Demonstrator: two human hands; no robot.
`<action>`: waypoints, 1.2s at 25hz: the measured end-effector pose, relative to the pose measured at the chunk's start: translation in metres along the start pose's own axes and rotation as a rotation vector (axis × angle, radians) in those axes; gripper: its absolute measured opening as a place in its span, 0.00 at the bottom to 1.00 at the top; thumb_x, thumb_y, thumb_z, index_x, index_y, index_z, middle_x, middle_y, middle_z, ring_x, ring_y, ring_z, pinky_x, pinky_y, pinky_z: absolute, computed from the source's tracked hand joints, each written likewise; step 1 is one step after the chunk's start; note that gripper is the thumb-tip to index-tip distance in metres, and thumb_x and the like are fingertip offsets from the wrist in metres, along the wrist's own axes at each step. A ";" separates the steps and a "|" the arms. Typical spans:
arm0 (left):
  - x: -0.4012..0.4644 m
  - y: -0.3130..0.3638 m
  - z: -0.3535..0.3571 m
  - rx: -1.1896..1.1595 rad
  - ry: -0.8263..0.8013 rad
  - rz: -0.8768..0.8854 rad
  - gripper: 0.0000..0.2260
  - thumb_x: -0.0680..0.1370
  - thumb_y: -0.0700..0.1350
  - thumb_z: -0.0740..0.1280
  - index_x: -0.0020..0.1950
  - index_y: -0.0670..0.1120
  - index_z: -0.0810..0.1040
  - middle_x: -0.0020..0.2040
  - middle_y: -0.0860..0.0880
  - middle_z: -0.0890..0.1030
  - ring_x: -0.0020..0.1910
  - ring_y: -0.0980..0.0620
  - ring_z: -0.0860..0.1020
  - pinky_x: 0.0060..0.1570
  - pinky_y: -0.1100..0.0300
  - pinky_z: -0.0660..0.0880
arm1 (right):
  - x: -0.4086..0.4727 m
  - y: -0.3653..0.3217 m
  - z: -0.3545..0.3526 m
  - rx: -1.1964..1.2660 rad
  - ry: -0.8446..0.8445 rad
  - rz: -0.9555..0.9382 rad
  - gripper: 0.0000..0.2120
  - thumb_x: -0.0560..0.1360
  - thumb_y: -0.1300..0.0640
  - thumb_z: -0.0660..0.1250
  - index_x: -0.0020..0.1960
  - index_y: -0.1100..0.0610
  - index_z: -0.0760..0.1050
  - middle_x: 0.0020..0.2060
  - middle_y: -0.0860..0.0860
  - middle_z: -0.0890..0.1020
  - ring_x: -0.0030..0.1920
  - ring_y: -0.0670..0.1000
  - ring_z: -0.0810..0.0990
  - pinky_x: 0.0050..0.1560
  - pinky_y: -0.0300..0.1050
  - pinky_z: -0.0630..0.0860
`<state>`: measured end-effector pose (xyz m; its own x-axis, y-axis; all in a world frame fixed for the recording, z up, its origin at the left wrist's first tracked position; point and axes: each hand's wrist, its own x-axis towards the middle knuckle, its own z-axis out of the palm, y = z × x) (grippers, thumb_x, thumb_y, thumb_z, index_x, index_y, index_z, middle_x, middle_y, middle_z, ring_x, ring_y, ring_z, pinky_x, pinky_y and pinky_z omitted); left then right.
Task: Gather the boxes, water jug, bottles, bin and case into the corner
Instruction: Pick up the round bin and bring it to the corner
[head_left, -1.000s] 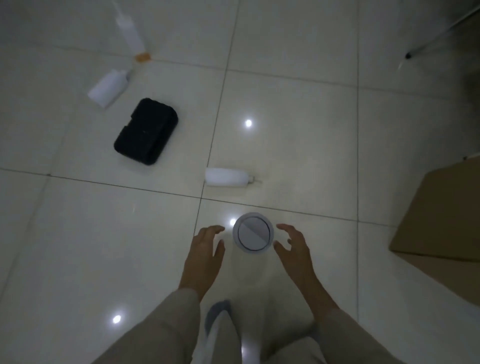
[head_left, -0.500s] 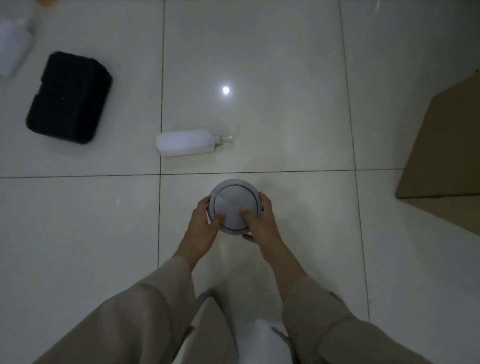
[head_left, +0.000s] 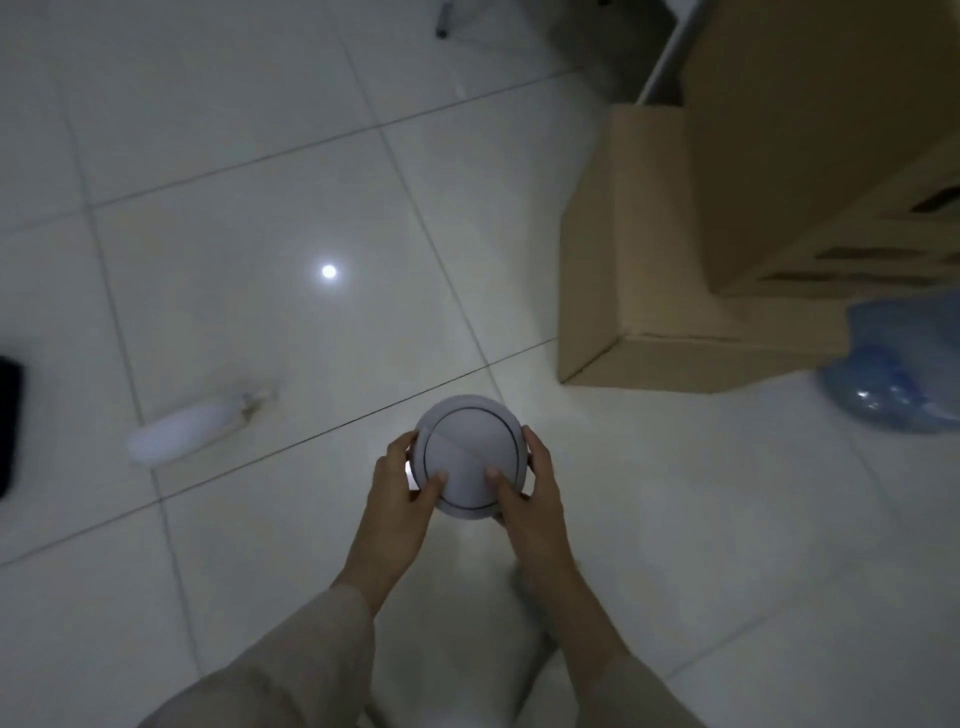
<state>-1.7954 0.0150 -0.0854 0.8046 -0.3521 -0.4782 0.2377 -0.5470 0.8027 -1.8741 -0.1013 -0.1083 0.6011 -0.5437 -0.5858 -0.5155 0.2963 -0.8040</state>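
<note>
Bin (head_left: 470, 457): round, white, lid with a dark ring, seen from above at centre of view, held over the tiled floor (head_left: 260, 208). Left hand (head_left: 402, 493): grip closed on the bin's 8 o'clock side, thumb lying on the lid. Right hand (head_left: 530, 493): grip closed on the 4 o'clock side, thumb likewise on the lid. Bottle (head_left: 192, 428): white, lying on its side on the floor at 9 o'clock from the bin, well apart, nozzle toward 2 o'clock. Case (head_left: 9, 426): black, cut by the view's edge at 9 o'clock. Boxes (head_left: 727, 234): brown cardboard, stacked at 2 o'clock. Jug (head_left: 904, 369): blue, translucent, blurred, at 3 o'clock, just beside the lower box. Sleeves (head_left: 291, 670): beige, at 6 o'clock.
</note>
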 end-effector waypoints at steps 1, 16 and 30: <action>0.000 0.019 0.027 -0.004 -0.053 0.012 0.23 0.76 0.45 0.65 0.69 0.49 0.62 0.63 0.50 0.67 0.59 0.55 0.68 0.41 0.77 0.68 | 0.000 -0.005 -0.033 0.027 0.055 -0.013 0.31 0.66 0.46 0.69 0.66 0.40 0.62 0.69 0.48 0.67 0.65 0.55 0.71 0.58 0.59 0.76; 0.015 0.168 0.386 0.147 -0.699 0.155 0.23 0.78 0.38 0.61 0.71 0.50 0.60 0.65 0.52 0.68 0.65 0.54 0.68 0.63 0.60 0.68 | 0.053 0.025 -0.391 0.315 0.537 0.069 0.29 0.72 0.54 0.69 0.69 0.47 0.61 0.66 0.49 0.68 0.65 0.55 0.70 0.60 0.62 0.75; 0.125 0.163 0.537 0.240 -0.826 -0.085 0.32 0.75 0.34 0.63 0.74 0.49 0.53 0.74 0.48 0.60 0.70 0.52 0.62 0.64 0.59 0.64 | 0.206 0.067 -0.471 0.433 0.600 0.169 0.29 0.74 0.67 0.64 0.72 0.57 0.56 0.66 0.56 0.64 0.64 0.55 0.67 0.58 0.44 0.73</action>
<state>-1.9482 -0.5258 -0.2060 0.1134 -0.6910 -0.7139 0.0826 -0.7095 0.6998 -2.0724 -0.5633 -0.2342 0.0362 -0.7609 -0.6479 -0.2106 0.6279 -0.7492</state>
